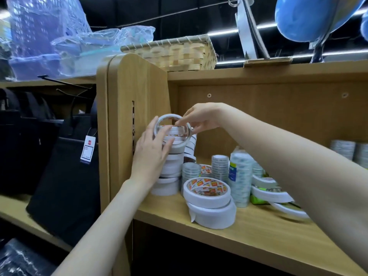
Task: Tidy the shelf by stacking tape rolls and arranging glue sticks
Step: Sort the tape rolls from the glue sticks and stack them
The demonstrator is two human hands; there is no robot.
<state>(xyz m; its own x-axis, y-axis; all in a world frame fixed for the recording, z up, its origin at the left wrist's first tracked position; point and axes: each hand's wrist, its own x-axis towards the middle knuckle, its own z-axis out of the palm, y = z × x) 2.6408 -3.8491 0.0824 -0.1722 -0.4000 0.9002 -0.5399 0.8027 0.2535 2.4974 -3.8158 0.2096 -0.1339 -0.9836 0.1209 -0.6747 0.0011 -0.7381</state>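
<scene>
A tall stack of white tape rolls (171, 166) stands at the left end of the wooden shelf (249, 226), against the side panel. My right hand (201, 118) pinches a thin white tape roll (169, 118), held tilted at the top of the stack. My left hand (153, 152) rests flat against the stack's front, fingers spread. Two wide white rolls (209, 204) lie stacked near the shelf's front edge. Clear tape packs (239, 176) stand behind them. More white rolls (266, 192) lie loose to the right, partly hidden by my right forearm. No glue sticks are visible.
A wicker basket (179, 54) and plastic-wrapped goods (49, 36) sit on top of the shelf unit. Dark bags (59, 166) with a price tag hang on the left. Stacked clear rolls (346, 150) stand at the far right of the shelf. A blue object (310, 16) hangs above.
</scene>
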